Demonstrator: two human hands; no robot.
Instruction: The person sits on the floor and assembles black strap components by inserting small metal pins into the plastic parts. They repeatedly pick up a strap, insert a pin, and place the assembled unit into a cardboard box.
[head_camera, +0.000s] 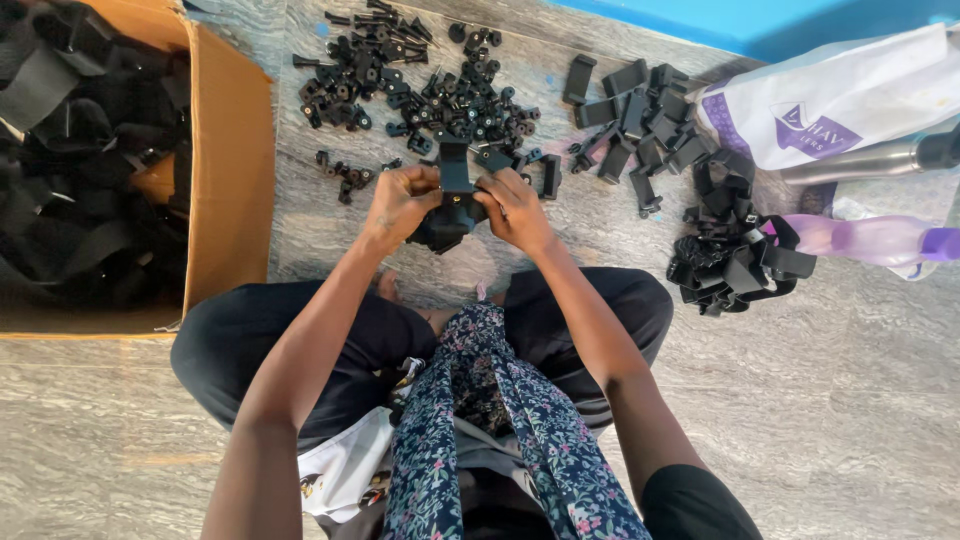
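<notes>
1. Black plastic mount piece (452, 205), a flat tab sticking up from a bulkier clamp body, sits between my two hands just above the floor, in front of my crossed legs.
2. My left hand (400, 203): grip pinching the left side of the piece, fingers curled in tight against it.
3. My right hand (518, 208): grip pinching the right side, fingertips pressed onto the body near the tab.
4. Just beyond my hands: a scattered heap of small black screws and knobs (420, 90) on the grey marbled floor (850, 400); a few strays (345, 172) lie to the left of the left hand.
5. Further right: a pile of flat black plastic brackets (635, 115).
6. Right again, nearer me: a tangle of black straps with buckles (735, 255).
7. Far right: a white printed bag (850, 90), a steel bottle (870, 160) touching it, and a purple translucent bottle (870, 238) lying on its side.
8. Left: an open cardboard box (230, 170) full of black straps and parts.
9. A floral blue scarf (500, 420) hangs down over my lap.
</notes>
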